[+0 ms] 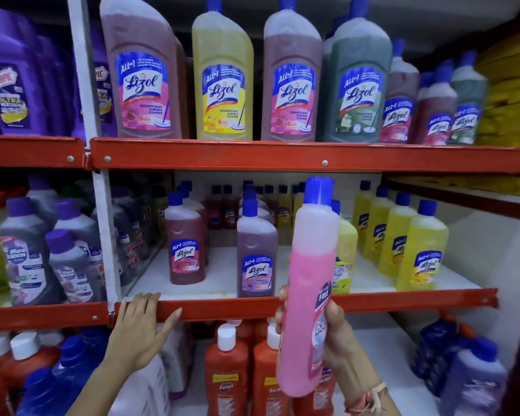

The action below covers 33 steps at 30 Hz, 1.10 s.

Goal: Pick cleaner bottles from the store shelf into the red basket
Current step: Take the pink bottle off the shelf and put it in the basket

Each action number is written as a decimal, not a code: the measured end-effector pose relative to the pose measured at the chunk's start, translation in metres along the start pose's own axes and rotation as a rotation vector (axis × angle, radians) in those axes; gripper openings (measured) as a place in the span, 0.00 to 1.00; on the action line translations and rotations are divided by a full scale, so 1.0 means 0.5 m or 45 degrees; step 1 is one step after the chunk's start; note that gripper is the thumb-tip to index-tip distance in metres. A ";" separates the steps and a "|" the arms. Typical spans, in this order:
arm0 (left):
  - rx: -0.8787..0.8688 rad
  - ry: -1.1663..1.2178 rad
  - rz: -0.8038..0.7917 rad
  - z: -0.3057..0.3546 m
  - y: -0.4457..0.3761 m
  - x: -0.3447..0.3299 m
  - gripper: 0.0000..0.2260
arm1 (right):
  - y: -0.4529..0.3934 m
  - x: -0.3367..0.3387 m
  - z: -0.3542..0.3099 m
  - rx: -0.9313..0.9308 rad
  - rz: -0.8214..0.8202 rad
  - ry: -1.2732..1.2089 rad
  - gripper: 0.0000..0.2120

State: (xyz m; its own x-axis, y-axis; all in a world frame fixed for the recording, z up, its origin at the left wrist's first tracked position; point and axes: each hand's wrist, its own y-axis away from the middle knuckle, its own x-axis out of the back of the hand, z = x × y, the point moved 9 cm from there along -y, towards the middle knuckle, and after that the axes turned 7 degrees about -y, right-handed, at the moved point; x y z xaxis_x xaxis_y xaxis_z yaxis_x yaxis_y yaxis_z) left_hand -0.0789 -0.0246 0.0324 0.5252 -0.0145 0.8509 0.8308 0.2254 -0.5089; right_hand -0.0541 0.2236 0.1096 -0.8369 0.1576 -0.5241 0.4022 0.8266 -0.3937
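Observation:
My right hand (335, 334) grips a tall pink cleaner bottle (308, 280) with a blue cap, held upright in front of the middle shelf. My left hand (138, 331) rests flat with fingers spread on the red front rail of the middle shelf (222, 307). On that shelf stand a maroon Lizol bottle (185, 244), a purple Lizol bottle (256, 250) and several yellow bottles (422, 250). Large Lizol bottles (222, 76) line the top shelf. The red basket is out of sight.
Purple Harpic bottles (9, 85) and grey cleaner bottles (27, 253) fill the left bay behind a white upright post (102, 211). Orange Bactin bottles (227, 364) and blue bottles (442, 352) stand on the lowest shelf. A yellow wall is at the far right.

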 end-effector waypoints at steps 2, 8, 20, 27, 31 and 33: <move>0.020 0.133 0.014 0.045 0.004 0.040 0.41 | 0.086 0.023 -0.048 0.286 0.082 0.094 0.32; -0.194 1.214 0.113 0.298 0.037 0.256 0.26 | 0.127 0.071 -0.097 0.423 0.494 0.362 0.35; -0.283 1.568 -0.303 0.486 0.114 0.231 0.21 | 0.239 0.139 -0.022 0.298 0.812 0.670 0.32; 0.006 1.542 -0.517 0.453 0.212 0.054 0.24 | 0.353 0.210 0.116 -0.004 0.970 0.699 0.29; 0.123 1.529 -0.619 0.439 0.287 -0.058 0.23 | 0.414 0.266 0.198 -0.209 1.013 0.774 0.28; 0.197 1.538 -0.669 0.430 0.327 -0.120 0.22 | 0.440 0.293 0.236 -0.318 0.985 0.854 0.28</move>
State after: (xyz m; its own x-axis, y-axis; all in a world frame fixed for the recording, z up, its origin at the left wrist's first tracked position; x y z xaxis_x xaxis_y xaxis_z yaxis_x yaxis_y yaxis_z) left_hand -0.0141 0.2224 -0.0741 0.0491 -0.9671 0.2496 0.9971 0.0329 -0.0685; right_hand -0.0444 0.3645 -0.1430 -0.4496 0.8932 -0.0107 0.8902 0.4490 0.0766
